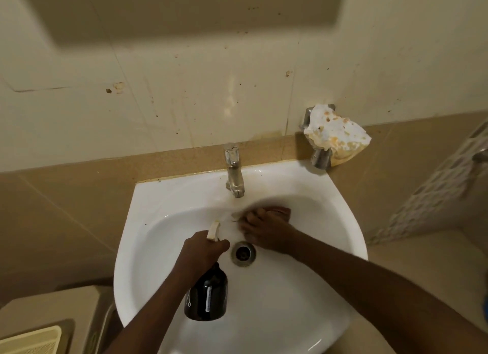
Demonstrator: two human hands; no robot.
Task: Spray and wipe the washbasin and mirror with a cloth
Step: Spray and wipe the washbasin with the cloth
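A white washbasin (pixel 163 203) is fixed to the tiled wall, with a chrome tap (pixel 233 168) at its back and a metal drain (pixel 243 252) in the bowl. My left hand (pixel 200 250) grips the neck of a dark spray bottle (pixel 207 297) with a pale nozzle (pixel 213 229), held over the bowl's left side. My right hand (pixel 266 231) presses a brown cloth (pixel 280 211) against the bowl's back wall, just below the tap; it is blurred. The mirror is not in view.
A stained white rag (pixel 335 132) lies over a metal fitting (pixel 320 157) on the wall right of the tap. A beige ledge runs behind the basin. A toilet cistern (pixel 52 314) stands at the lower left.
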